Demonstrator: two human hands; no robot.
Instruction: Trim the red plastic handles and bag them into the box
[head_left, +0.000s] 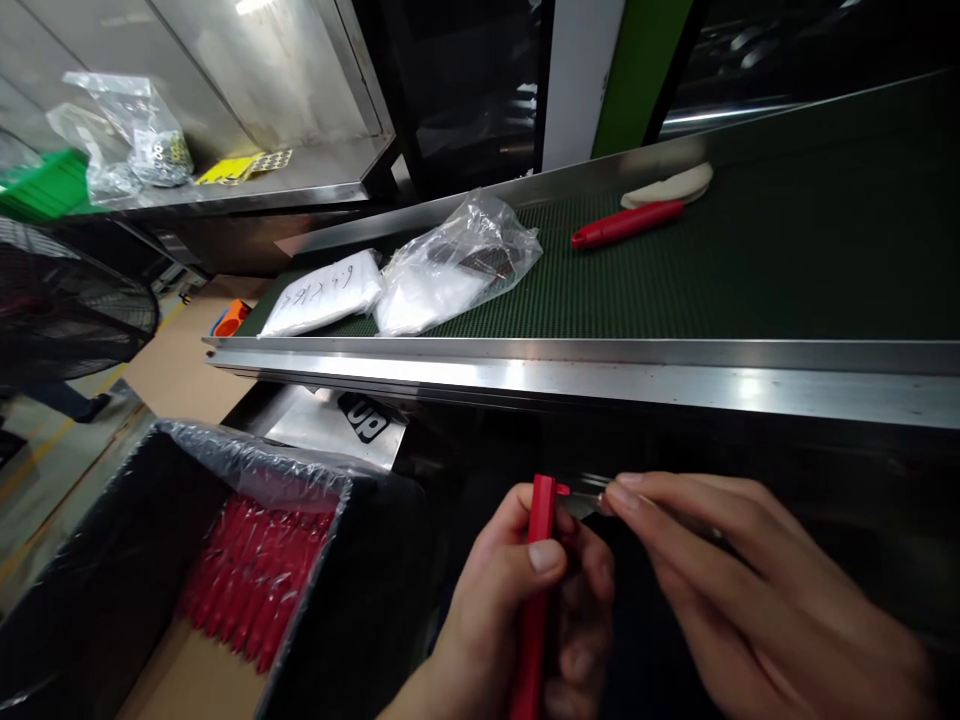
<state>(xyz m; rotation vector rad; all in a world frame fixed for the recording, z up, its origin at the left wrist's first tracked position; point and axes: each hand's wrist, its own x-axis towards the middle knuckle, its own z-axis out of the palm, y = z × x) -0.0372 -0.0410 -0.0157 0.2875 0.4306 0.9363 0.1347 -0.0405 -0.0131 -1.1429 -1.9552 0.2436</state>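
My left hand (pixel 510 590) is closed around a long red plastic piece (pixel 541 540), held upright with the thumb pressed on its face. A small red bit juts from the right of its top end. In a pinch, my right hand (pixel 735 570) grips a thin metal tool (pixel 589 500), blade-like in looks, its tip close to that red bit. Whether the tip touches is too blurred to tell. Both hands are in front of the conveyor's near edge, and the lower end of the red piece runs out of view.
On the green conveyor belt (pixel 787 240) lie a red handle (pixel 630 222) with a pale glove-like thing (pixel 671 187), a clear bag (pixel 465 270) and a white packet (pixel 326 292). A lined bin (pixel 247 450) at lower left holds several red pieces (pixel 259 580). A fan (pixel 67 300) stands far left.
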